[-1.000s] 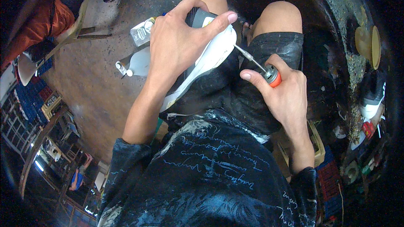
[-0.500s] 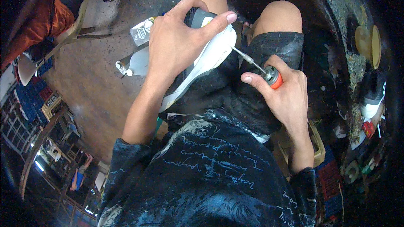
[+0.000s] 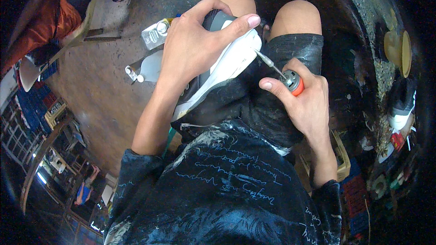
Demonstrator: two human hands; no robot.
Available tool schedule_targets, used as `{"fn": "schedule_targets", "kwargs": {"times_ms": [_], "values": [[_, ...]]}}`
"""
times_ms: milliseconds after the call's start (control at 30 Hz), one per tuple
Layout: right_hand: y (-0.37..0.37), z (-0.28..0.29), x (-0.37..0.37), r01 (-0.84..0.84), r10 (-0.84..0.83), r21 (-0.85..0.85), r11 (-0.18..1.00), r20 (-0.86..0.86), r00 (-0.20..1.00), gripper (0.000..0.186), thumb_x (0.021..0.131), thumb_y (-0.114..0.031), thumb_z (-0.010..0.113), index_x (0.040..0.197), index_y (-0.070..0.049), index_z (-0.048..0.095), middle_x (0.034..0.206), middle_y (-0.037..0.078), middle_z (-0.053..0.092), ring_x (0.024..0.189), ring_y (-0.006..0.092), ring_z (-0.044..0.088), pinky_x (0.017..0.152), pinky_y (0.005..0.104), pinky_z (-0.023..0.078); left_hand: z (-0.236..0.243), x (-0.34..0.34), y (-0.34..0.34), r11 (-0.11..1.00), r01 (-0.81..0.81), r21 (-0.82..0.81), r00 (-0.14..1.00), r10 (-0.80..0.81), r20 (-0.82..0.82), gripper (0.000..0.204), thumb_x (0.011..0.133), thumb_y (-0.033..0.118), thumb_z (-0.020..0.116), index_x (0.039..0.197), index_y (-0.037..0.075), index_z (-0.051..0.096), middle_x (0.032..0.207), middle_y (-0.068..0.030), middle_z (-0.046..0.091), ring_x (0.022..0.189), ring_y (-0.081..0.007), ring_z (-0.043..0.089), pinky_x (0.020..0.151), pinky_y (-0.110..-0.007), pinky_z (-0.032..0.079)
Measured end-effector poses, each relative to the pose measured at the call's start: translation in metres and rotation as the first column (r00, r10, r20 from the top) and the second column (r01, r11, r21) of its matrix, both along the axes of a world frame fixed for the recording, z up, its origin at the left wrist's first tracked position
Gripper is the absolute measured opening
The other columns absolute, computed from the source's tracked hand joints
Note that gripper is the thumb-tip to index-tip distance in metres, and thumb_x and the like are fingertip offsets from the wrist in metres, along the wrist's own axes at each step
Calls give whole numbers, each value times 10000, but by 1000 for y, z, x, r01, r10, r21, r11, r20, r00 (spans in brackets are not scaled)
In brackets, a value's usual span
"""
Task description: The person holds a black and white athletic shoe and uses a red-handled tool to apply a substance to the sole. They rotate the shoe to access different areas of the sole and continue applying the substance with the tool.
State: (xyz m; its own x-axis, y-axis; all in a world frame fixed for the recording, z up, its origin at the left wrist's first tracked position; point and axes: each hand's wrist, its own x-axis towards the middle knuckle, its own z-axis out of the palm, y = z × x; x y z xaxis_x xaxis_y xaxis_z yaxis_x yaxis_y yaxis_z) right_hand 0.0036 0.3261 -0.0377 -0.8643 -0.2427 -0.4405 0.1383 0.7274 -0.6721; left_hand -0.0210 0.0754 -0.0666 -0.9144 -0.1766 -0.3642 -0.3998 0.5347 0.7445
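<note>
A shoe (image 3: pixel 238 54) with a white sole and a dark grey upper lies tilted across my left thigh. My left hand (image 3: pixel 195 43) grips it from above, with the thumb pressed near the sole's edge. In my right hand (image 3: pixel 306 95) is an orange-and-grey tool (image 3: pixel 293 83) with a long, thin metal shaft. The shaft points up and left, and its tip meets the white sole near the end of the shoe. My palm and fingers hide most of the tool's body, so its exact kind is unclear.
On the floor to the left are a translucent bottle (image 3: pixel 152 67), a small silver can (image 3: pixel 131 72) and a clear container (image 3: pixel 154 35). Another shoe (image 3: pixel 402 113) lies at the right beside a yellowish round object (image 3: pixel 399 52). A person in blue (image 3: pixel 83 193) is at lower left.
My left hand and the shoe have shifted slightly to the right. My right hand has moved a little left, with the tool tip still against the sole.
</note>
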Motion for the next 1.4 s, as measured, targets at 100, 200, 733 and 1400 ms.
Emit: {"fn": "schedule_targets", "kwargs": {"times_ms": [100, 200, 733, 1400], "values": [[0, 0, 0, -19, 19, 6, 1000, -19, 1000, 685, 889, -617, 955, 796, -18, 635, 607, 158, 620, 572, 407, 677, 586, 503, 517, 0, -1, 0, 1000, -4, -1, 1000, 4, 6, 642, 855, 694, 938, 1070, 95, 851, 882, -158, 860, 847, -248, 857, 787, -373, 641], [1, 3, 1, -53, 51, 55, 997, 27, 998, 631, 893, -580, 963, 879, -12, 689, 639, 114, 594, 601, 289, 651, 631, 442, 533, -1, 0, 1, 1000, -10, -29, 1000, 9, -10, 650, 851, 705, 934, 1066, 97, 850, 881, -167, 859, 854, -259, 859, 791, -377, 643], [3, -2, 14, -131, 144, 95, 987, -147, 979, 706, 907, -695, 894, 840, -42, 635, 683, 195, 698, 676, 459, 744, 617, 551, 544, -5, -1, 0, 996, -9, -94, 1000, 7, -18, 692, 835, 770, 905, 1049, 114, 855, 862, -177, 855, 846, -287, 866, 795, -424, 661], [0, 1, 11, -57, 62, 61, 996, -77, 995, 601, 890, -557, 974, 925, -21, 704, 661, 125, 641, 620, 296, 694, 627, 441, 553, -7, 0, 5, 997, -1, -84, 999, -4, -53, 677, 824, 773, 908, 1040, 133, 865, 865, -167, 858, 838, -286, 865, 815, -410, 660]]}}
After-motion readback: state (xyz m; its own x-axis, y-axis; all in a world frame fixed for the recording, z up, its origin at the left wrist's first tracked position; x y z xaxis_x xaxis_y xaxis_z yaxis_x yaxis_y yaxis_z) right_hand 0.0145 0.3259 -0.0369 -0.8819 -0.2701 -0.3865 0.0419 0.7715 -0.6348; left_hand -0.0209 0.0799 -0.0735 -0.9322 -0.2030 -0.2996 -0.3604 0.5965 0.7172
